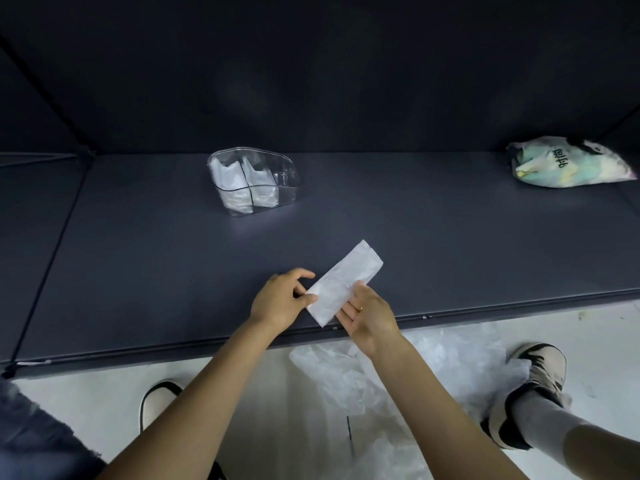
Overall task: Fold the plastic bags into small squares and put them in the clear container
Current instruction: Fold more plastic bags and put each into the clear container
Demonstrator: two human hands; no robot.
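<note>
A white plastic bag point(341, 284), folded into a long narrow strip, lies slanted over the front of the dark table point(138, 258). My left hand point(282, 299) pinches its near left end between thumb and fingers. My right hand point(369, 315) lies palm up under the strip's near edge, fingers straight, a ring on one finger. The clear container point(289, 174) stands farther back, left of centre, with dividers. Folded white bags point(239, 183) fill its left compartments, and its right part looks empty.
A crumpled printed bag point(568, 162) lies at the table's far right. Loose clear plastic bags point(398, 379) lie on the white floor below the table edge, between my two shoes point(536, 368). Dark walls enclose the table at the back and left.
</note>
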